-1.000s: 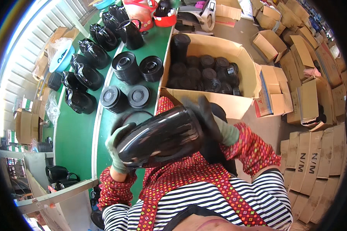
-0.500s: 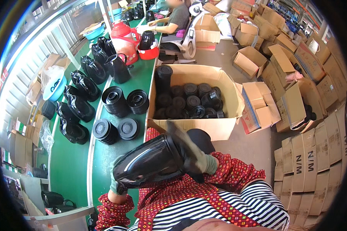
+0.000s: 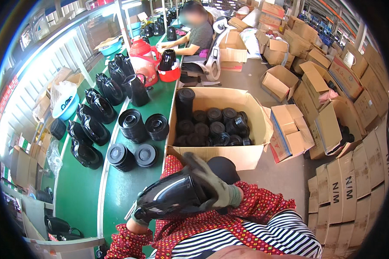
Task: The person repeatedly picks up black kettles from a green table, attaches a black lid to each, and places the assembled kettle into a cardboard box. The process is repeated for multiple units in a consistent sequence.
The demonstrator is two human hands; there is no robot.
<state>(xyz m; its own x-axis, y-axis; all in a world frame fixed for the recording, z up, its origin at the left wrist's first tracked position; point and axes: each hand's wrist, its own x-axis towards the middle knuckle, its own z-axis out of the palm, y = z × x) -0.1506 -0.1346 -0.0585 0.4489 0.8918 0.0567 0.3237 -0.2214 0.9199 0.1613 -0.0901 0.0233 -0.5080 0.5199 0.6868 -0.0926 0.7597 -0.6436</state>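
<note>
- You hold a glossy black jug body (image 3: 170, 196) in front of your apron, at the near right side of the green desk (image 3: 80, 190); it lies tilted, narrow end to the left and nearer you, wide end to the right.
- Your gloved left hand (image 3: 138, 214) has its grip around the narrow end; some of its fingers are hidden behind the part.
- Your gloved right hand (image 3: 214, 185) has a wide grip across the other end, the palm over the rim and the fingers reaching onto the shell; they are slightly blurred.
- Just beyond, on the desk, stand four piles of round black lids: two near ones (image 3: 120, 157), (image 3: 145, 154) and two far ones (image 3: 132, 126), (image 3: 157, 127).
- Left of these, glossy black jugs (image 3: 90, 129) run in rows toward the far end, and an upright black jug (image 3: 136, 93) stands near a red flowered thermos (image 3: 143, 64).
- Right of the thermos, a red basin (image 3: 169, 76) holds another black vessel (image 3: 167, 59).
- Right of the desk, an open carton (image 3: 244, 155) holds dark cylindrical parts (image 3: 215, 128).
- At the far side, a co-worker (image 3: 199, 36) sits at the desk.
</note>
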